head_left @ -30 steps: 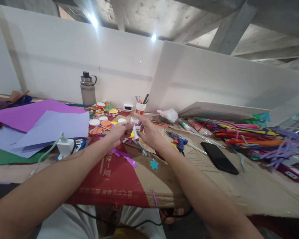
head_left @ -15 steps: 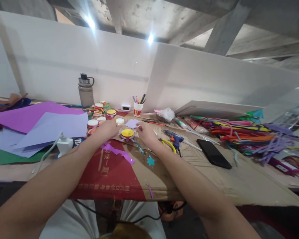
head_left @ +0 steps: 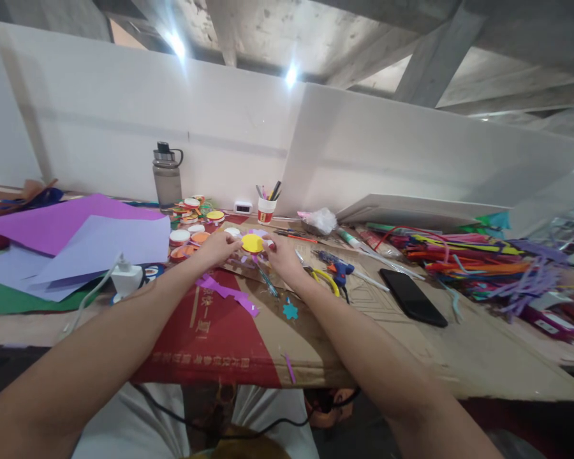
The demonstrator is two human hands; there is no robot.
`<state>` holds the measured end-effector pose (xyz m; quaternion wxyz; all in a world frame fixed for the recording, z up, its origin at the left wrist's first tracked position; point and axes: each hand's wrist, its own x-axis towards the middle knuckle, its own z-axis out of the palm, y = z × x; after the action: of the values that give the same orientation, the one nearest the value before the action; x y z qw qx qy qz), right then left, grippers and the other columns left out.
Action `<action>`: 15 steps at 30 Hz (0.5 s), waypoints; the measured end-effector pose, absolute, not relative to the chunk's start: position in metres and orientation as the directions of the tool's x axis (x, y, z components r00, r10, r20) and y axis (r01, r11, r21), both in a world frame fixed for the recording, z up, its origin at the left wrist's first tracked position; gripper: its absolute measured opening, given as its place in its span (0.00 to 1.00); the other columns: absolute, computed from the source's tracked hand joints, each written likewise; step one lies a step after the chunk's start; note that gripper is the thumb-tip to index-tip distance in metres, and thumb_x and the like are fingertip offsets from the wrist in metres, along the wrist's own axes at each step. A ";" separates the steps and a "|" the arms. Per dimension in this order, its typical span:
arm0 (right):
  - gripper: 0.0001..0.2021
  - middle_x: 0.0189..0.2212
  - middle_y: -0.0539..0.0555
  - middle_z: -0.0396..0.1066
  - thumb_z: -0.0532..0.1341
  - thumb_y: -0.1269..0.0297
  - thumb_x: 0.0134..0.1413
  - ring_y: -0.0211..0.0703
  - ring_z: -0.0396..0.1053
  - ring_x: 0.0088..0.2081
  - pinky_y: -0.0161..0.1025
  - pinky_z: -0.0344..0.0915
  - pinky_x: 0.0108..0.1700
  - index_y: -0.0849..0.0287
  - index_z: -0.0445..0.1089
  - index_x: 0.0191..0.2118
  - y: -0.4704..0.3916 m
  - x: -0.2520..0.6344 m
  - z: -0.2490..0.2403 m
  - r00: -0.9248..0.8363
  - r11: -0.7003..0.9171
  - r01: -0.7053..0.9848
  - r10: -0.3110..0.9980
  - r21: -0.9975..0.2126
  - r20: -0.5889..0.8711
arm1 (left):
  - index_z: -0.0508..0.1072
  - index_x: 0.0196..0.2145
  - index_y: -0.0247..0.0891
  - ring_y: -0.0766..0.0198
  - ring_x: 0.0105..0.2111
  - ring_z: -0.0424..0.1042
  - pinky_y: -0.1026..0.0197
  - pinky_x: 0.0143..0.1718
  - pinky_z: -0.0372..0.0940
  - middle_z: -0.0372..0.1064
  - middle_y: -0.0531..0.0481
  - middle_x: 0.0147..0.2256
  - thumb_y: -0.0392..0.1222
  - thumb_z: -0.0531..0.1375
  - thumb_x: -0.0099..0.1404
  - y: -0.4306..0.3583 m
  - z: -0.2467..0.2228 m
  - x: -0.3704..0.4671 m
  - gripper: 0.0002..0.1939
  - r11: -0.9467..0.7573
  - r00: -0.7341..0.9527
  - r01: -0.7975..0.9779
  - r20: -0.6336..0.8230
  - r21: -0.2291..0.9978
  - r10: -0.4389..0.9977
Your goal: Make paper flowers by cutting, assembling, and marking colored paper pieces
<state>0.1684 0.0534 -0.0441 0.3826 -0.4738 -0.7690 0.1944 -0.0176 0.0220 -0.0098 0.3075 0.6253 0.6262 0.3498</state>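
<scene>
A yellow round piece (head_left: 252, 243) with light purple bits around its edge is raised between my hands. My left hand (head_left: 222, 247) pinches its left edge, and my right hand (head_left: 278, 253) closes on its right edge. Just behind my left fingers lies a white round lid (head_left: 232, 232). A torn purple paper strip (head_left: 227, 292) rests below the hands on the red printed part of the cardboard. To its right is a teal star-shaped piece (head_left: 290, 310), with a teal pen (head_left: 268, 281) above it.
Purple sheets (head_left: 105, 245) and a white plug (head_left: 126, 278) sit left, a bottle (head_left: 167, 176) behind. On the right are a blue glue gun (head_left: 340, 270), a black phone (head_left: 412, 296) and colourful pipe cleaners (head_left: 473, 264). A pen cup (head_left: 266, 209) stands at the back.
The yellow round piece has been picked up off the cardboard and tilted toward the camera. Both hands have come together on its edges.
</scene>
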 end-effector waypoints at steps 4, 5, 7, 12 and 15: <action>0.17 0.46 0.59 0.74 0.54 0.68 0.60 0.45 0.72 0.45 0.44 0.66 0.50 0.60 0.68 0.54 0.050 0.167 -0.041 -0.274 0.638 0.500 0.758 -0.585 0.592 | 0.65 0.25 0.37 0.64 0.23 0.73 0.64 0.26 0.65 0.72 0.48 0.22 0.39 0.64 0.58 0.023 -0.016 -0.011 0.10 0.042 -0.124 0.005 -0.041 0.999 0.991; 0.18 0.49 0.60 0.73 0.54 0.69 0.60 0.47 0.70 0.49 0.46 0.65 0.53 0.60 0.68 0.54 0.048 0.167 -0.041 -0.285 0.677 0.488 0.720 -0.551 0.632 | 0.65 0.25 0.37 0.65 0.23 0.72 0.65 0.26 0.66 0.72 0.49 0.22 0.38 0.64 0.58 0.023 -0.017 -0.010 0.10 0.031 -0.130 -0.084 -0.042 0.996 0.991; 0.19 0.52 0.62 0.71 0.54 0.69 0.60 0.49 0.68 0.53 0.48 0.62 0.57 0.61 0.67 0.56 0.046 0.166 -0.041 -0.313 0.728 0.475 0.665 -0.495 0.678 | 0.66 0.27 0.36 0.67 0.22 0.72 0.66 0.26 0.67 0.72 0.49 0.23 0.36 0.64 0.59 0.023 -0.018 -0.009 0.08 0.010 -0.121 -0.221 -0.037 0.975 0.992; 0.22 0.54 0.63 0.68 0.53 0.72 0.59 0.50 0.65 0.56 0.50 0.62 0.57 0.59 0.64 0.58 0.043 0.166 -0.040 -0.352 0.786 0.458 0.589 -0.414 0.728 | 0.72 0.33 0.31 0.69 0.22 0.72 0.67 0.26 0.68 0.74 0.45 0.27 0.32 0.61 0.60 0.020 -0.014 -0.008 0.02 0.051 -0.086 -0.443 -0.099 0.895 0.991; 0.24 0.53 0.63 0.68 0.52 0.74 0.58 0.51 0.66 0.55 0.49 0.63 0.56 0.58 0.63 0.60 0.041 0.167 -0.039 -0.370 0.796 0.457 0.576 -0.397 0.729 | 0.72 0.34 0.33 0.66 0.25 0.73 0.64 0.27 0.70 0.74 0.46 0.29 0.30 0.62 0.58 0.017 -0.012 -0.007 0.04 0.074 -0.056 -0.474 -0.114 0.877 0.992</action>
<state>0.1673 0.0413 -0.0387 0.4657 -0.3129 -0.8253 0.0640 -0.0071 0.0170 -0.0121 0.6091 0.3174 0.4075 0.6019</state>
